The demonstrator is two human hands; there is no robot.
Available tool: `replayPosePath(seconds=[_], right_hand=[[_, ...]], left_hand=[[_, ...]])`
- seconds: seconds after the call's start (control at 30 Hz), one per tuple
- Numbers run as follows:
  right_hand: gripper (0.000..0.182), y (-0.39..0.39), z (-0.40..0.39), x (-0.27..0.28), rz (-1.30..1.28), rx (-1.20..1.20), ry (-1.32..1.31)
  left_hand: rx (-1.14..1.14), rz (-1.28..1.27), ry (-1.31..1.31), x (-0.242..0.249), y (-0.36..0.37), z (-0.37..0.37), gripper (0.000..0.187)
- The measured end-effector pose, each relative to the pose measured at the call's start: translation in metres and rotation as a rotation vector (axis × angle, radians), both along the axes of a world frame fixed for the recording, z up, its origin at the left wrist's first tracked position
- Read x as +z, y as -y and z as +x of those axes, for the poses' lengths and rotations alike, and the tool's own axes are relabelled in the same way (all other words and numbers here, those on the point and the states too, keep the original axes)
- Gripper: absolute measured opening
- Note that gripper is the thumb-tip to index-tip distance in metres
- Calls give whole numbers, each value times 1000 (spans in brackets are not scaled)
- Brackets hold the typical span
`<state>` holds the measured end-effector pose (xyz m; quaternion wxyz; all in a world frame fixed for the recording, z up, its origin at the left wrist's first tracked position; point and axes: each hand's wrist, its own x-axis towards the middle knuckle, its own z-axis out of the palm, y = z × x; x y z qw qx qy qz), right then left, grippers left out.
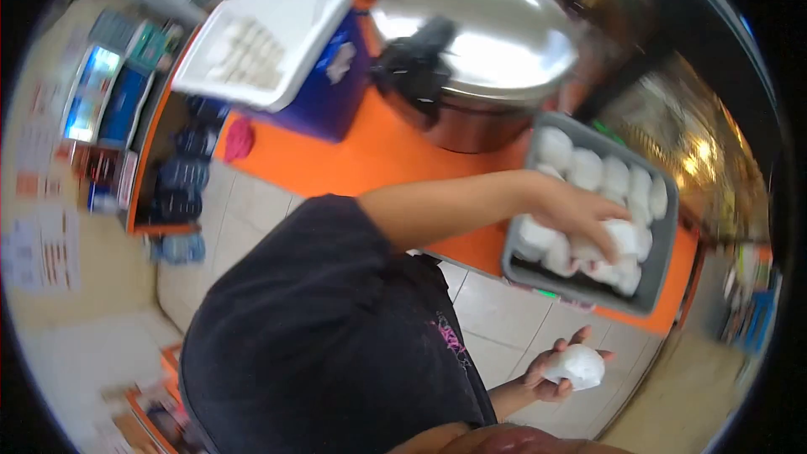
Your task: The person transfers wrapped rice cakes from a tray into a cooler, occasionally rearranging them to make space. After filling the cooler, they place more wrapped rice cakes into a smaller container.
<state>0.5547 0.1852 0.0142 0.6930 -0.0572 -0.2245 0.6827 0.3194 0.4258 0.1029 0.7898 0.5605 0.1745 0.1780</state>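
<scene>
My left hand [582, 217] reaches over a grey tray [656, 290], its fingers curled around a white bun [620, 238]. Several more white, rounded buns [586, 170] fill the tray in rows, some hidden beneath the hand. Lower down, in front of my chest and beyond the table edge, my right hand [551, 370] holds another white bun [582, 367], its fingers cupped around the sides. Small reddish spots show among the buns just under my left hand, too blurred to make out.
An orange table [361, 155] carries the tray, a large pot [487, 118] with a shiny lid and a blue cooler box [328, 109] with white pieces inside. A pink cloth [239, 139] lies at the table's left end. A shelf [141, 193] stands at the far left.
</scene>
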Motion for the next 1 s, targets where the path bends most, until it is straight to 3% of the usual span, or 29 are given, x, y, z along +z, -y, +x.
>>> replayPosePath(seconds=[0.07, 0.13, 0.3, 0.4, 0.47, 0.6, 0.67, 0.73, 0.8, 0.9, 1.0], right_hand=[[111, -20, -38, 8, -62, 50, 44], [109, -44, -87, 18, -58, 347, 92], [104, -114, -256, 82, -255, 969, 57], [104, -131, -389, 105, -89, 1040, 168], [110, -151, -491, 113, 90, 1038, 212], [109, -204, -692, 147, 171, 1054, 940], [102, -212, -786, 132, 277, 886, 1254], [100, -216, -865, 101, 405, 946, 1405], [90, -200, -916, 85, 274, 952, 1690], [87, -214, -955, -10, 442, 853, 1628], [82, -204, -949, -1, 609, 639, 1652]], left_hand=[[71, -204, 138, -8, 41, -112, 66], [249, -191, 134, 1, 89, -219, 61], [942, -162, 228, 12, 223, -427, 76], [1251, -60, 256, 16, 289, -515, 84], [1278, -38, 256, 9, 321, -575, 83], [1345, -27, 218, 6, 347, -677, 80], [1330, 7, 185, 11, 352, -717, 78], [1376, 59, 65, 21, 351, -749, 78], [1339, 134, 29, 25, 344, -784, 75], [1327, 257, -75, 31, 320, -825, 71], [1298, 336, -110, 40, 278, -853, 66]])
